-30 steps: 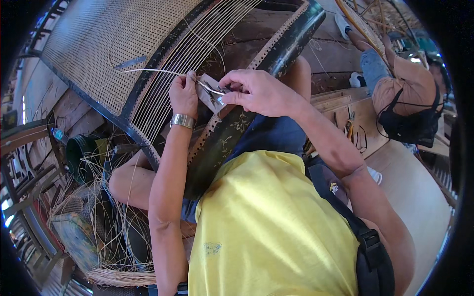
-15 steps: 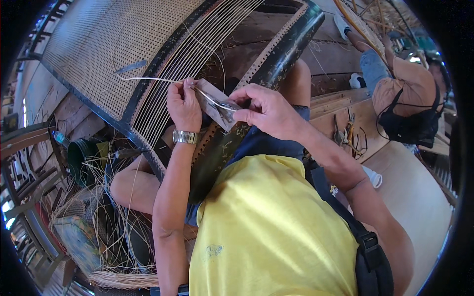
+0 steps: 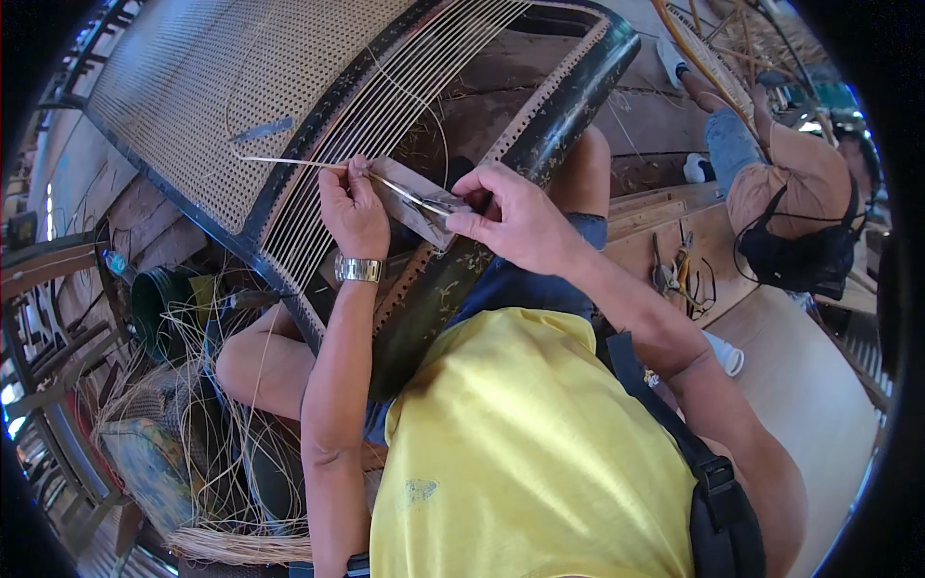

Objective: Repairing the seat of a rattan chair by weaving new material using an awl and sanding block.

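My left hand (image 3: 356,217) is closed, thumb and finger pinching a pale cane strip (image 3: 289,162) whose free end points left over the woven panel. The strip passes onto a flat grey-brown piece (image 3: 412,181) between my hands. My right hand (image 3: 525,226) is closed around a slim shiny metal tool (image 3: 436,204) lying along that piece; its exact kind is unclear, as my fingers cover part of it. Beneath both hands is a dark frame (image 3: 564,106) with a row of small holes. Parallel cane strands (image 3: 385,111) stretch across its opening.
A finished woven cane panel (image 3: 202,96) spreads at the far left. Loose cane strands (image 3: 241,433) tangle around a dark green bucket (image 3: 159,308) on the left. Pliers (image 3: 665,270) and other hand tools lie right, near a board (image 3: 809,376). Another person (image 3: 785,183) sits at far right.
My left hand has moved slightly left, and the strip's free end looks straighter. The right hand keeps its hold on the metal tool, nearly in place.
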A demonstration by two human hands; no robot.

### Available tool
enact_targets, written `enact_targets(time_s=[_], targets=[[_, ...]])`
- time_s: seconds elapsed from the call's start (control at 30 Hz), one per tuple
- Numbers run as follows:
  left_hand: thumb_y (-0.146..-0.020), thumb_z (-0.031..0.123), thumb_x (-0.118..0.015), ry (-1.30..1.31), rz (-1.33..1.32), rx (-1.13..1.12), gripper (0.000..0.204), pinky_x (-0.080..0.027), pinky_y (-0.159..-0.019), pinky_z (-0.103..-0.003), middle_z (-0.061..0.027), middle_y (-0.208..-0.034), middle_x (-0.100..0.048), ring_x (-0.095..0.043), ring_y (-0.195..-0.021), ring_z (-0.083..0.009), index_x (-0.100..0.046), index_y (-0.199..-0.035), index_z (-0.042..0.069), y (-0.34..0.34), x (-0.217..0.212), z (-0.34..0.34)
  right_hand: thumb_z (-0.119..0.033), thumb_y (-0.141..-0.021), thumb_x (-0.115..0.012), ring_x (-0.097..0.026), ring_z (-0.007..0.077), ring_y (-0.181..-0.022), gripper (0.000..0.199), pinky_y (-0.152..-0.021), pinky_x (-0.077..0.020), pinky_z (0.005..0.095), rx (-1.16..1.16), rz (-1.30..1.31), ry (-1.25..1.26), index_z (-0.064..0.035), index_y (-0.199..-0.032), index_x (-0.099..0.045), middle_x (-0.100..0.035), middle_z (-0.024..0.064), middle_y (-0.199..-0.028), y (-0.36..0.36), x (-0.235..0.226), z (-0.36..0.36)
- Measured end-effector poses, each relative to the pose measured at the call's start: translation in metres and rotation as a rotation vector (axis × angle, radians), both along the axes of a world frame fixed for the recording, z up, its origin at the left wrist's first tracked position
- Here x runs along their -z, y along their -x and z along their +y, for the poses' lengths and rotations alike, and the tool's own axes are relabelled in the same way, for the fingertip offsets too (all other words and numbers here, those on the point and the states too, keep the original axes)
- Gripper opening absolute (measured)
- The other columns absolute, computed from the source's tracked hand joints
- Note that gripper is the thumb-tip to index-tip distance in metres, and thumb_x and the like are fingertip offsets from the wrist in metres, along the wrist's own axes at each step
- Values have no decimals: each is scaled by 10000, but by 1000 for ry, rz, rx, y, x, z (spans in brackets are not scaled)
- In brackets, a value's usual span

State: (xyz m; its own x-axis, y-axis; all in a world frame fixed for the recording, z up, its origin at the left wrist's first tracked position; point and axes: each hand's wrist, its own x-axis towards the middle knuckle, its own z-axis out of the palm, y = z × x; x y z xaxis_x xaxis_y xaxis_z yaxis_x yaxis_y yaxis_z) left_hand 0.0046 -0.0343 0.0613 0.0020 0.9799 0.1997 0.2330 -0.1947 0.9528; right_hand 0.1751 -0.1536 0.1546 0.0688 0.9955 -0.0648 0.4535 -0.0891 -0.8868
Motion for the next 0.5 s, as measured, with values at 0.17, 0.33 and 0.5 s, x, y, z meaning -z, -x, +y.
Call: enact_targets(time_s=[0.17, 0.33, 0.5], targets=[[-982, 234, -633, 163, 70, 47, 228, -443, -636, -264, -39, -778, -628, -533, -686, -106, -613, -906, 20, 8, -2, 13, -135, -851, -753, -564, 89, -753, 293, -669, -489, 253, 184, 38, 97, -23, -1090, -626, -595, 35, -933, 11, -1, -5], [-971, 269, -658, 303, -206, 64, 296, -442, -645, -250, -43, -789, -652, -547, -679, -92, -592, -862, 2, 7, -12, 21, -149, -841, -762, -572, 98, -768, 284, -678, -491, 252, 135, 2, 139, -23, -1061, -634, -619, 42, -928, 4, -3, -1], [-987, 223, -623, 379, -328, -51, 235, -529, -668, -265, -87, -827, -681, -670, -750, -155, -547, -915, 13, 11, -19, 18, -150, -836, -761, -592, 107, -799, 273, -688, -497, 261, 100, -44, 128, -19, -1040, -635, -635, 51, -940, 4, -6, 2]])
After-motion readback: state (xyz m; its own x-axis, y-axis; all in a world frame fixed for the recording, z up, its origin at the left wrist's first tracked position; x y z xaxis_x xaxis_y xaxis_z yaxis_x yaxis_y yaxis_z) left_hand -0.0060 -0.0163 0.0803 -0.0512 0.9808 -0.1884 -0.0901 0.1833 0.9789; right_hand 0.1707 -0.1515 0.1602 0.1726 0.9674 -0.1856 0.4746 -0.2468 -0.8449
